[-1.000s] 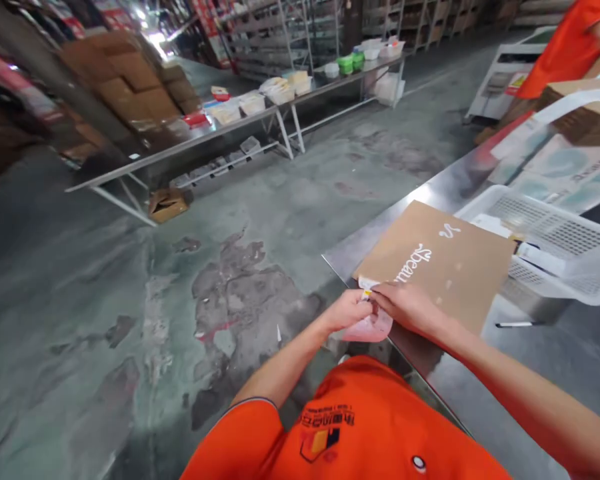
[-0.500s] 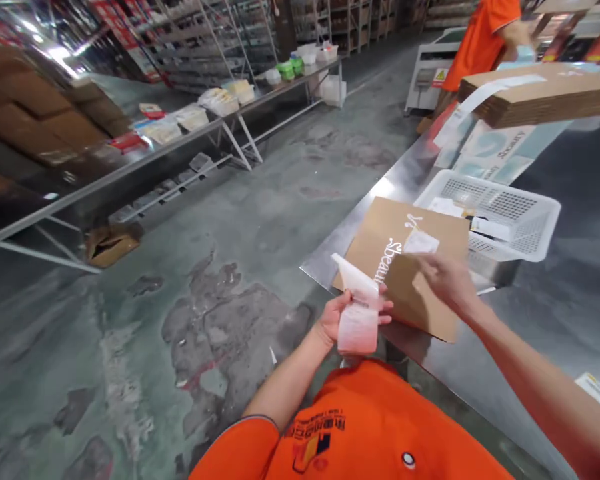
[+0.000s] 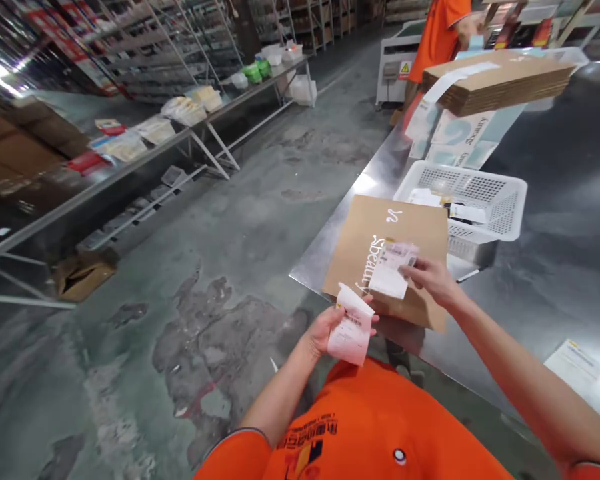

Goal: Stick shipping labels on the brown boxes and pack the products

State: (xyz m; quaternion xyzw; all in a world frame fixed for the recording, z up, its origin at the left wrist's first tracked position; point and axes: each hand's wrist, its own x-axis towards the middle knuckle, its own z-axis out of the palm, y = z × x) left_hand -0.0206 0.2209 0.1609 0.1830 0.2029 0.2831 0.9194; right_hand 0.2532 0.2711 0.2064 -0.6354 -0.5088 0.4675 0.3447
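Note:
My left hand (image 3: 330, 327) is closed on a curled strip of printed labels (image 3: 350, 333), held just off the near edge of the metal table. Between the fingertips of my right hand (image 3: 433, 280) is a single shipping label (image 3: 394, 267), printed side up, over the lower middle of a flat brown cardboard box (image 3: 410, 230). White lettering runs across the box. Whether the label touches the cardboard I cannot tell.
A white perforated basket (image 3: 510, 207) with small items stands behind the box. Beyond it, flat cardboard boxes (image 3: 500, 87) are stacked on printed cartons (image 3: 460, 130). A loose paper (image 3: 575, 363) lies at right. A co-worker (image 3: 437, 40) stands at the far end.
My right hand was blurred over the box and now pinches a label held lower, toward me. The label strip in my left hand has turned, showing its print. The view has shifted right.

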